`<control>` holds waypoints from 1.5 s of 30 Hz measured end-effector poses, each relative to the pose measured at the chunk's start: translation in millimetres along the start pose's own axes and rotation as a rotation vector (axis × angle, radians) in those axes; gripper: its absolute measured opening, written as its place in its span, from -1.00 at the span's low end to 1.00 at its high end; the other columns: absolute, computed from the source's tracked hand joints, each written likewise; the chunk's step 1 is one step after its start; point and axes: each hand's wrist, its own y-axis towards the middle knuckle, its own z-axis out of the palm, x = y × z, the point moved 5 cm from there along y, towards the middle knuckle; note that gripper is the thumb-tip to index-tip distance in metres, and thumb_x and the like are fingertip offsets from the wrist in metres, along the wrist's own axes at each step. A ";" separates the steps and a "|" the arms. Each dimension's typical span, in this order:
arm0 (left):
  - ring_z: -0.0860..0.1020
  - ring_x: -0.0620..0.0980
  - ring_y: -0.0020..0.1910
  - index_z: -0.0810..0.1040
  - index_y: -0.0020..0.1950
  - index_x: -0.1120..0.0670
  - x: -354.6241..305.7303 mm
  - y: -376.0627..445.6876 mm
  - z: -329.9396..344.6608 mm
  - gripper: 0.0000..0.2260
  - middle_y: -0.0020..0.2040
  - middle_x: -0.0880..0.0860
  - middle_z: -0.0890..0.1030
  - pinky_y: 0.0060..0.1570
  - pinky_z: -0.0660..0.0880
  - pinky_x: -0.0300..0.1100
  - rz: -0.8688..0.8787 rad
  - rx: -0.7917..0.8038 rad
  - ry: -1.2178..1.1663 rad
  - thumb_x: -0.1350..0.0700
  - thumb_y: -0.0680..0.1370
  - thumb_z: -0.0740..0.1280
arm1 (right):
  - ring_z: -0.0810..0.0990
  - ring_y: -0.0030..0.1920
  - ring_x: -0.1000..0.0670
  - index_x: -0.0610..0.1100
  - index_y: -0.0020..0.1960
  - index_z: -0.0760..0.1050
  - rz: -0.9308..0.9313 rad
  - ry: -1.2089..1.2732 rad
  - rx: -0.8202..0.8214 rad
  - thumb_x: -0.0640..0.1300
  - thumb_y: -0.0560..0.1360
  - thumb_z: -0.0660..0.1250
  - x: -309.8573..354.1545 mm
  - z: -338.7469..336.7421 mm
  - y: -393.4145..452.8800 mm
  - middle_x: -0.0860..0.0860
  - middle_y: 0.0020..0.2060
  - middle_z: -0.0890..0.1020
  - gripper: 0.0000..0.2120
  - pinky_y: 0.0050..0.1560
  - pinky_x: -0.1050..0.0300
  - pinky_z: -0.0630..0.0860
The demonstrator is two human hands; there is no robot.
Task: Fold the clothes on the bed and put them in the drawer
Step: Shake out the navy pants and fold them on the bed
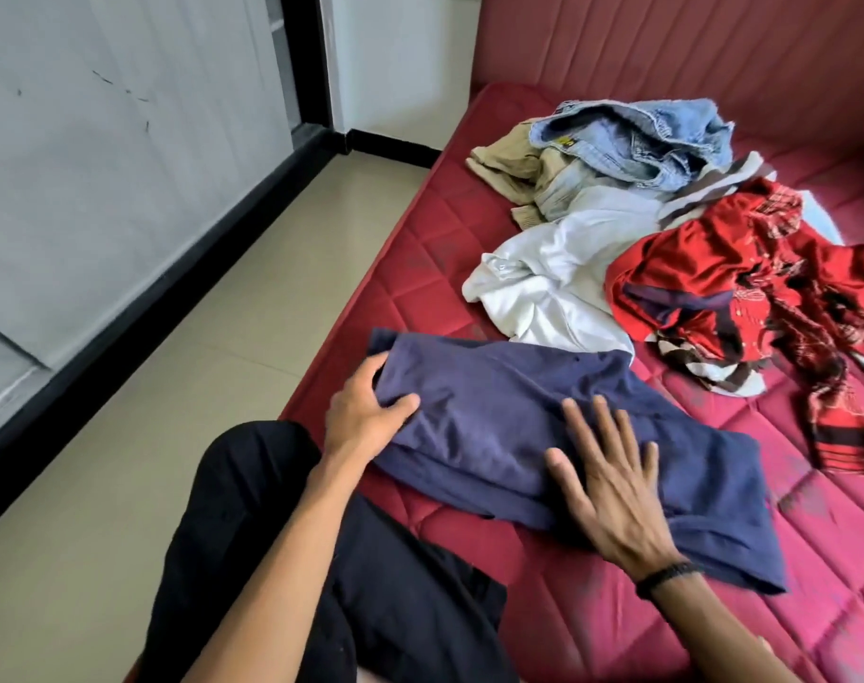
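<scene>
**Blue shirt half folded at the near edge of the bed**

Head view: your left hand (pixel 366 411) grips the left end of the blue shirt (pixel 494 411), thumb on top and fingers curled under a fold of the cloth. Your right hand (pixel 612 480) lies flat on the same shirt, fingers straight and spread, pressing the cloth onto the mattress; a dark band (pixel 666 576) sits on that wrist. The shirt lies across the near part of the red quilted bed (pixel 592 608), already doubled over, its lower right corner spread towards you.

Beyond it, the rest of the clothes lie in a loose heap. A white garment (pixel 543 278) touches the far edge of the blue shirt. Just right of it is a red patterned garment (pixel 745 288), with a brown-and-white striped piece (pixel 716 377) showing beneath it. Further back lie a tan garment (pixel 509 165) and light blue jeans (pixel 637 135), bunched together near the red padded headboard (pixel 691 41).

Your leg in black trousers (pixel 252 534) hangs over the bed's left edge, above a pale tiled floor (pixel 124 460). A grey wall (pixel 100 165) with a black skirting runs along the left. No drawer is in sight.
</scene>
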 end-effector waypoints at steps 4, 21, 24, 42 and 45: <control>0.60 0.21 0.22 0.39 0.47 -0.13 9.3 -4.1 14.6 -0.34 0.33 0.03 0.61 0.26 0.51 0.04 -0.025 0.096 0.119 -0.15 0.42 0.54 | -0.15 0.66 -0.05 0.31 0.63 -0.16 -0.007 -0.101 0.034 0.48 0.56 -0.26 -14.6 14.8 -6.7 0.13 0.67 -0.09 -0.32 0.57 -0.37 -0.06; 0.11 0.20 0.64 0.29 0.62 -0.09 -9.7 -61.9 118.8 -0.33 0.65 0.14 0.20 0.54 0.06 0.33 0.639 0.112 0.747 -0.39 0.62 -0.09 | 0.59 -0.47 -0.05 -0.35 0.07 0.54 1.021 0.806 -0.131 -0.26 0.37 0.61 -170.1 -32.7 -70.5 -0.17 -0.36 0.61 -0.63 -0.49 0.09 0.57; 0.01 0.19 0.66 0.21 0.65 -0.12 -21.0 -67.1 126.2 -0.27 0.67 0.14 0.12 0.56 -0.12 0.32 0.629 0.127 0.722 -0.45 0.59 -0.17 | 0.46 -0.56 0.01 -0.22 -0.22 0.51 1.079 0.959 -0.256 -0.36 0.40 0.54 -178.3 -64.4 -68.5 -0.06 -0.52 0.51 -0.79 -0.61 0.26 0.41; 0.64 0.11 0.13 0.67 0.13 0.06 10.7 -13.5 32.5 -0.29 0.14 0.14 0.70 0.30 0.50 0.00 -0.126 -0.157 -0.463 -0.44 0.61 -0.05 | 0.69 -0.08 0.07 0.02 0.04 0.68 0.063 0.602 -0.320 0.15 0.36 0.45 135.6 -77.1 8.1 0.11 -0.12 0.72 -0.68 -0.03 0.01 0.60; 0.67 0.12 0.07 0.69 0.01 0.03 29.1 -6.7 40.4 -0.19 0.08 0.15 0.73 0.27 0.55 0.08 -0.471 -0.013 -0.801 -0.61 0.45 -0.02 | 0.65 0.01 -0.03 -0.01 0.17 0.66 -0.083 0.490 0.070 0.07 0.36 0.53 179.5 -13.1 8.0 0.01 -0.03 0.69 -0.59 0.07 0.01 0.58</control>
